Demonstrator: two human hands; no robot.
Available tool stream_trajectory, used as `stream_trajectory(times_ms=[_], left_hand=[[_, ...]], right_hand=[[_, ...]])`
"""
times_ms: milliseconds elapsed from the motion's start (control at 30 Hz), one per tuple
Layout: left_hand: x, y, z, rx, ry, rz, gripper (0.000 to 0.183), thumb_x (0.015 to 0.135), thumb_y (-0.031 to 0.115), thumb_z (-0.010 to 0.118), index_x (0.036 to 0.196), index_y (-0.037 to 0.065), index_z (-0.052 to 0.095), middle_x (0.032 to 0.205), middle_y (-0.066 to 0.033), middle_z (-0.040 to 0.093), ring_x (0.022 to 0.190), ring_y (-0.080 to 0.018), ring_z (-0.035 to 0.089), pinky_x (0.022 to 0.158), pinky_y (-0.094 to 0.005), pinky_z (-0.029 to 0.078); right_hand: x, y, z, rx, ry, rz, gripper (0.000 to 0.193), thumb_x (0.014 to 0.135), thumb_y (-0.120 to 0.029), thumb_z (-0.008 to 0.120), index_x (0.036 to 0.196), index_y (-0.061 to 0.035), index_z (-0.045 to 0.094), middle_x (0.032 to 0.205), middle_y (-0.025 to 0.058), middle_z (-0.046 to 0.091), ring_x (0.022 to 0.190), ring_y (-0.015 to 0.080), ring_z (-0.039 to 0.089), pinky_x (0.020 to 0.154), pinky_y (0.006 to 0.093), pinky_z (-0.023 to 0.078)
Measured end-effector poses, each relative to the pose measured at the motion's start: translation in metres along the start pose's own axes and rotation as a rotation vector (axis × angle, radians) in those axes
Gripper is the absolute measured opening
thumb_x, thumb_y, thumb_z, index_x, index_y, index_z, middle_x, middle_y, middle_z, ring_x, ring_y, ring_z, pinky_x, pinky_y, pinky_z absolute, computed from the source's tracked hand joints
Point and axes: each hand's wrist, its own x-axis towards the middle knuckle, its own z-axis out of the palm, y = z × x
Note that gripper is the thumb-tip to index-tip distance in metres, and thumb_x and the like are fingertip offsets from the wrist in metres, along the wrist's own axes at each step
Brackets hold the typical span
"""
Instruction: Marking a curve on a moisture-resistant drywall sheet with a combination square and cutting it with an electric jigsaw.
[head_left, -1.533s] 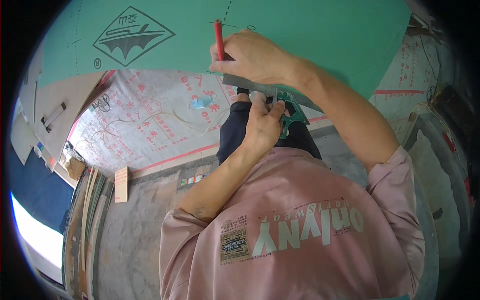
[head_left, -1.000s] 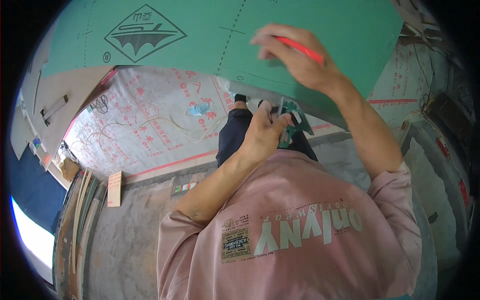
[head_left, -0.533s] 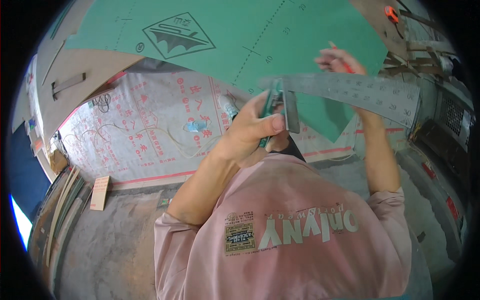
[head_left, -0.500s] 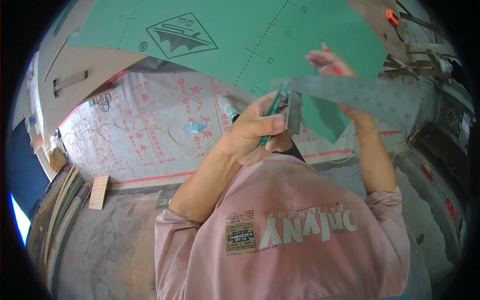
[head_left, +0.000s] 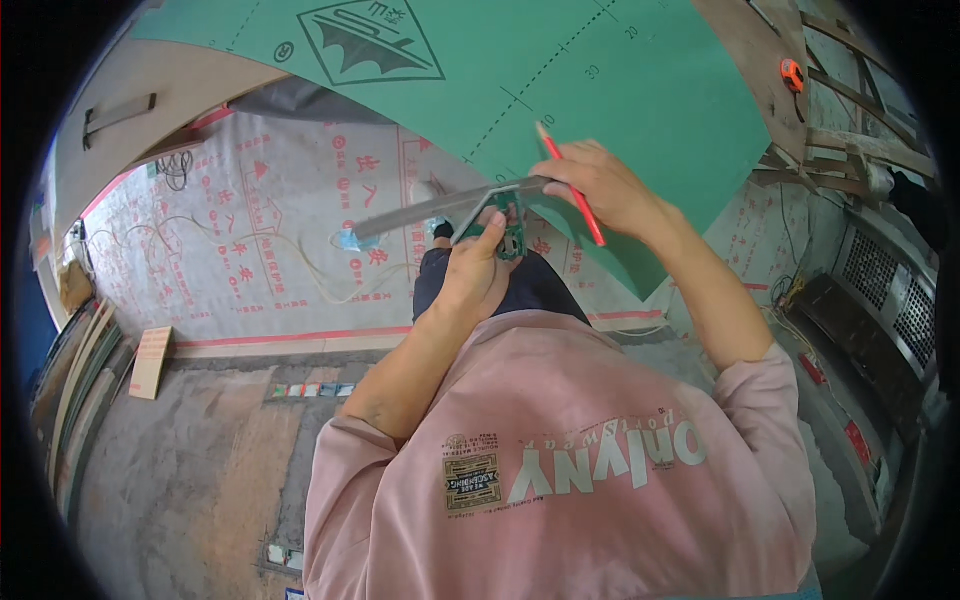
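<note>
My left hand (head_left: 478, 268) is closed around the green handle (head_left: 512, 238) of a carpenter's square, its thumb lying on the handle. The square's grey metal blade (head_left: 425, 208) points left, in front of my body. My right hand (head_left: 610, 190) grips a red pencil (head_left: 580, 208), its sharpened tip up toward the far side. Fingers of that hand also touch the blade's right end. Beyond both hands lies a large green board (head_left: 640, 100) with printed marks and a dashed line; one corner juts toward me below my right forearm.
An orange tape measure (head_left: 792, 75) lies on the brown board at the far right. A pale cable (head_left: 300, 262) crosses the printed floor sheet (head_left: 270, 290). Curved strips (head_left: 85, 390) lean at the left, near a small board (head_left: 151, 362). A perforated metal panel (head_left: 890, 290) stands at the right.
The square has swung around, its blade now pointing left instead of right. My right hand has come in from the right to the blade, the pencil still in it. My left hand has dropped slightly left.
</note>
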Motion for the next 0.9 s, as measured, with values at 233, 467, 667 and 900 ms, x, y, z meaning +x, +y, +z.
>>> stream_trajectory(times_ms=[233,467,667,900], left_hand=[[0.023,-0.028,-0.017,-0.401,0.005,-0.076,0.027,0.102,0.037,0.049,0.124,0.022,0.054,0.120,0.0013,0.059,0.111,-0.0161,0.049,0.095,-0.0403,0.033],[0.033,-0.047,-0.004,-0.542,0.096,0.003,0.025,0.104,0.036,0.046,0.124,0.023,0.053,0.122,0.0018,0.060,0.112,-0.0166,0.050,0.093,-0.0419,0.035],[0.036,-0.054,0.019,-0.550,0.112,0.058,0.027,0.105,0.037,0.044,0.129,0.026,0.049,0.130,0.0052,0.053,0.117,-0.0153,0.044,0.096,-0.0403,0.029],[0.039,-0.060,0.018,-0.589,0.049,0.143,0.029,0.108,0.034,0.038,0.131,0.020,0.047,0.131,0.0017,0.054,0.117,-0.0153,0.047,0.096,-0.0414,0.033]], right_hand=[[0.043,0.015,0.016,-0.194,0.141,-0.203,0.024,0.086,-0.014,0.069,0.109,-0.0089,0.064,0.094,0.0089,0.063,0.094,0.0287,0.057,0.091,0.0420,0.041],[0.045,0.010,0.003,-0.036,0.176,-0.122,0.025,0.091,-0.025,0.066,0.112,-0.0108,0.067,0.094,0.0091,0.065,0.094,0.0286,0.060,0.093,0.0432,0.042],[0.061,0.008,0.005,0.235,0.106,-0.156,0.024,0.096,-0.023,0.058,0.111,-0.0062,0.067,0.095,0.0072,0.068,0.091,0.0241,0.063,0.086,0.0370,0.048],[0.079,0.014,0.014,0.540,-0.100,0.167,0.022,0.090,-0.023,0.065,0.095,-0.0018,0.067,0.083,0.0009,0.066,0.075,0.0086,0.059,0.069,0.0254,0.049]])
